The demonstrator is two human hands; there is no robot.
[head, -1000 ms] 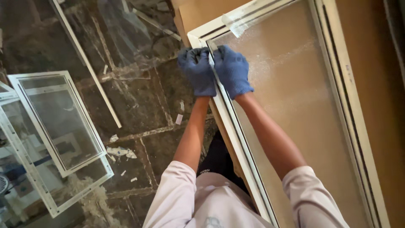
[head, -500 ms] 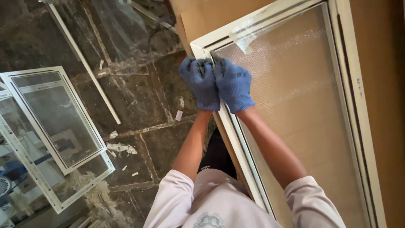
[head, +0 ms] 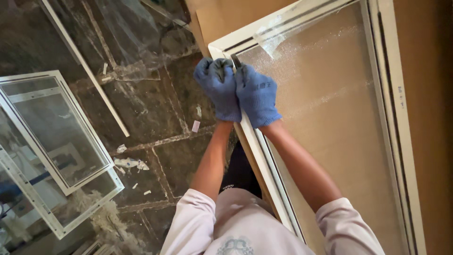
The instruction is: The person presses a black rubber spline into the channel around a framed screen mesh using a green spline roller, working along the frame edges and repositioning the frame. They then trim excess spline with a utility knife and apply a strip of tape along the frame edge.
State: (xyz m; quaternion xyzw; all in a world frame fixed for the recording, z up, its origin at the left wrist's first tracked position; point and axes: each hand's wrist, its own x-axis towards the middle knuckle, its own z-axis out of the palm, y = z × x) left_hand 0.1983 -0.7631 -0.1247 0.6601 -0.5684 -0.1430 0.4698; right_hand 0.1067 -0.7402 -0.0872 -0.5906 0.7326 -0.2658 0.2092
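Far left, stacked white window frames [head: 52, 151] lie on the dark stone floor [head: 155, 118], a loose white strip [head: 87, 78] beside them, scraps around. At centre our left hand [head: 219, 89], blue-gloved, closes on the near rail of the big white-framed glass panel [head: 330, 118]. Touching it, our right hand [head: 257, 94] is curled tight around a thin dark tool [head: 234, 61] at the glass edge near the top corner. The panel leans on brown board [head: 424, 94]. We judge: keep the tool low along the seam, brace with the left, pull steadily, avoid levering against glass.
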